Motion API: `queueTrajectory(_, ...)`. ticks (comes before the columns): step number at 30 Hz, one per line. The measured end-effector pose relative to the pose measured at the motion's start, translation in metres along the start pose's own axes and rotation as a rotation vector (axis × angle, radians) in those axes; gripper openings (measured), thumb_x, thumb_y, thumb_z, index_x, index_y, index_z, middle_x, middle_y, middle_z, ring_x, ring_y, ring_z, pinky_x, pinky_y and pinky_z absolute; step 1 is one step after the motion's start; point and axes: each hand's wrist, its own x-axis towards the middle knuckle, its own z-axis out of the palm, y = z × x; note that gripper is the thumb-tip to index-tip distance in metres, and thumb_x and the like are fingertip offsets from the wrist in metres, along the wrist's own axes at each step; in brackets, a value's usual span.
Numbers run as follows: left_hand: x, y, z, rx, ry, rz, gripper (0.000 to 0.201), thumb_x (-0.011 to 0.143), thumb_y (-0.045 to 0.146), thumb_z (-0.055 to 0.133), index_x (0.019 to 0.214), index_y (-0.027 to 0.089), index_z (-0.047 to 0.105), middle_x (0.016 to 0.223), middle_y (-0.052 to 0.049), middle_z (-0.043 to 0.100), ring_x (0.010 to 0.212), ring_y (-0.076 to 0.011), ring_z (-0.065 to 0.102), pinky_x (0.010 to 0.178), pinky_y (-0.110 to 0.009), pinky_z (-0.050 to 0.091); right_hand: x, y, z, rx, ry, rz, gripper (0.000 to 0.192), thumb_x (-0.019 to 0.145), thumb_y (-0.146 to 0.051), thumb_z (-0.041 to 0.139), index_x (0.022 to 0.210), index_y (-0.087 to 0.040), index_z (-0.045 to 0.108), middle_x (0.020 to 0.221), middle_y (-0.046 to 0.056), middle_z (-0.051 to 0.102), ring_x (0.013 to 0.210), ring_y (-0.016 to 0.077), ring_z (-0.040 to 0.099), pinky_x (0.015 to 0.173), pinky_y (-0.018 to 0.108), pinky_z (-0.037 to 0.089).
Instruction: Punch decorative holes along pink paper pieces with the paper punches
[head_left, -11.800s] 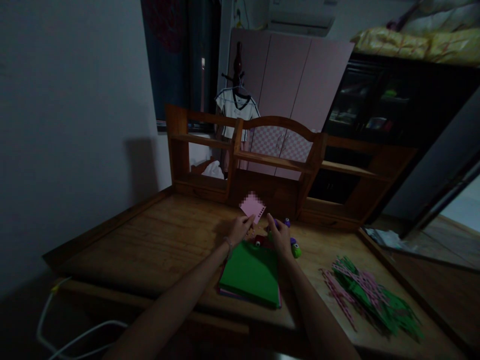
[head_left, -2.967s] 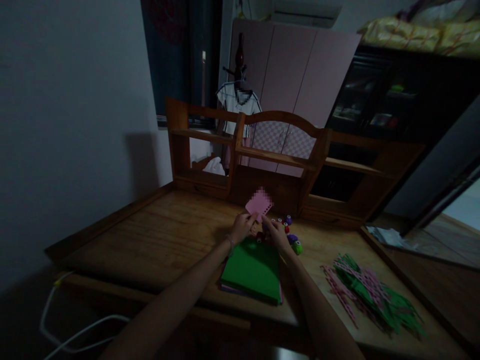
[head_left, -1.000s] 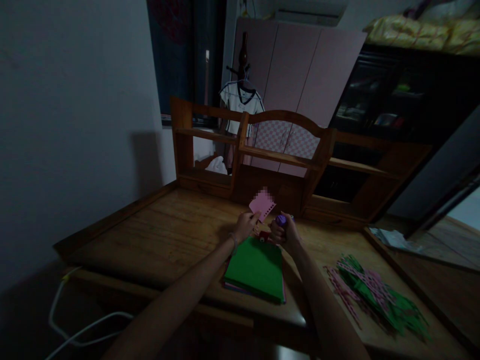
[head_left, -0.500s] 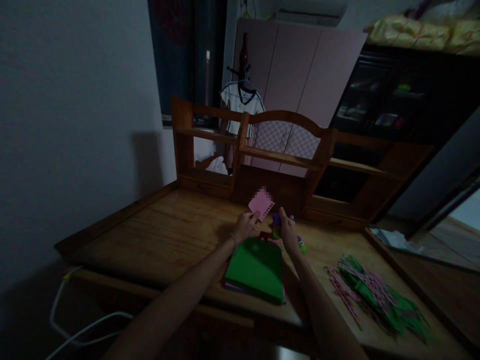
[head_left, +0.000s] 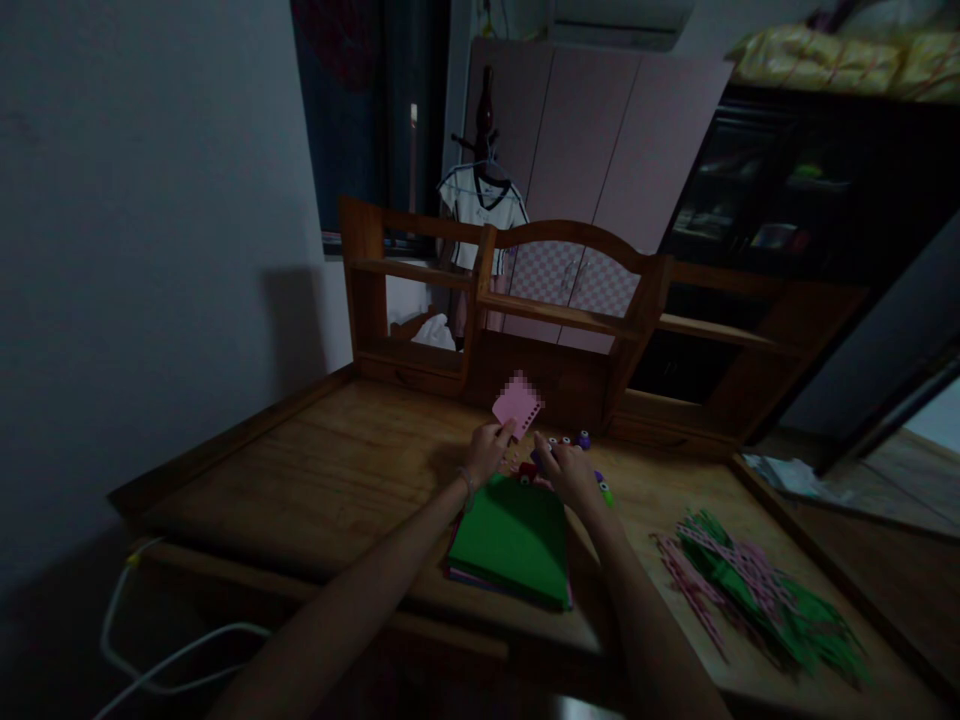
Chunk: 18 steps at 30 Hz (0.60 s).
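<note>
My left hand (head_left: 486,455) pinches the lower corner of a small pink card (head_left: 517,408) with a punched edge and holds it upright above the wooden desk (head_left: 330,480). My right hand (head_left: 568,472) lies low over a cluster of small craft punches, fingers stretched forward. A purple punch (head_left: 583,438) sits just beyond the fingertips, a red one (head_left: 527,468) lies between my hands, and a green one (head_left: 604,492) peeks out at the right of the wrist. Nothing shows gripped in the right hand. A stack of paper with a green top sheet (head_left: 514,540) lies under both wrists.
A heap of green and pink punched paper strips (head_left: 757,595) covers the desk's right side. A wooden shelf unit (head_left: 562,312) stands along the back edge. A white cable (head_left: 142,655) hangs off the front left corner. The room is dim.
My right hand lifted a purple punch a second ago, set it back down, and now reaches forward and left among the punches. My left hand keeps the pink card nearly still.
</note>
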Motion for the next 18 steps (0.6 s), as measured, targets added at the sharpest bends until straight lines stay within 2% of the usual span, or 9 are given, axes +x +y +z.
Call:
queueTrajectory(2,0.0,0.0,0.0,-0.008,-0.005,-0.019,0.056,0.082,0.061,0.041,0.069,0.01,0.061,0.054,-0.002,0.055,0.047,-0.0117,0.052,0.044,-0.021,0.037,0.002,0.002,0.002,0.289,0.001,0.116,0.051,0.09,-0.053,0.037,0.054,-0.019,0.053,0.05,0.003,0.052,0.053,0.0146,0.05,0.053,0.025,0.028)
queueTrajectory(4,0.0,-0.001,0.0,-0.006,-0.012,-0.026,0.057,0.082,0.062,0.04,0.069,0.011,0.061,0.054,-0.002,0.054,0.047,-0.0115,0.052,0.043,-0.02,0.036,0.005,0.004,0.007,0.579,-0.031,0.244,0.055,0.088,-0.058,0.035,0.049,-0.02,0.047,0.043,0.0,0.043,0.044,0.0129,0.044,0.047,0.024,0.028)
queueTrajectory(7,0.001,-0.003,-0.001,0.001,-0.008,-0.02,0.057,0.081,0.063,0.041,0.069,0.011,0.061,0.054,-0.001,0.053,0.047,-0.0109,0.051,0.043,-0.02,0.035,0.01,0.007,0.014,1.0,-0.126,0.425,0.058,0.085,-0.065,0.028,0.05,-0.021,0.042,0.037,-0.005,0.029,0.032,0.0087,0.026,0.035,0.022,0.02)
queueTrajectory(9,0.002,-0.003,0.0,-0.01,-0.002,-0.031,0.057,0.081,0.063,0.041,0.068,0.011,0.06,0.054,0.0,0.053,0.046,-0.0107,0.051,0.042,-0.02,0.036,0.013,0.01,0.018,1.3,-0.216,0.509,0.056,0.082,-0.068,0.031,0.055,-0.021,0.043,0.036,-0.009,0.022,0.03,0.0065,0.016,0.031,0.02,0.015)
queueTrajectory(12,0.004,-0.004,0.001,-0.014,0.005,-0.027,0.056,0.08,0.063,0.043,0.064,0.012,0.059,0.051,0.0,0.052,0.045,-0.0105,0.049,0.042,-0.021,0.036,0.016,0.016,0.022,1.607,-0.343,0.54,0.054,0.081,-0.069,0.035,0.065,-0.02,0.05,0.037,-0.011,0.018,0.029,0.0057,0.013,0.029,0.018,0.016)
queueTrajectory(16,0.003,-0.004,0.001,-0.025,-0.044,-0.038,0.058,0.081,0.062,0.041,0.06,0.012,0.061,0.051,-0.002,0.057,0.045,-0.0099,0.05,0.045,-0.021,0.035,0.017,0.02,0.022,1.795,-0.439,0.496,0.053,0.082,-0.069,0.037,0.081,-0.019,0.055,0.044,-0.009,0.029,0.032,0.0053,0.018,0.031,0.017,0.021)
queueTrajectory(18,0.001,-0.002,-0.001,0.02,-0.074,-0.053,0.061,0.082,0.062,0.039,0.051,0.013,0.058,0.046,-0.002,0.054,0.043,-0.0094,0.048,0.046,-0.021,0.035,0.017,0.02,0.019,1.853,-0.453,0.473,0.05,0.084,-0.066,0.038,0.084,-0.018,0.055,0.047,-0.008,0.033,0.034,0.0057,0.021,0.033,0.018,0.023)
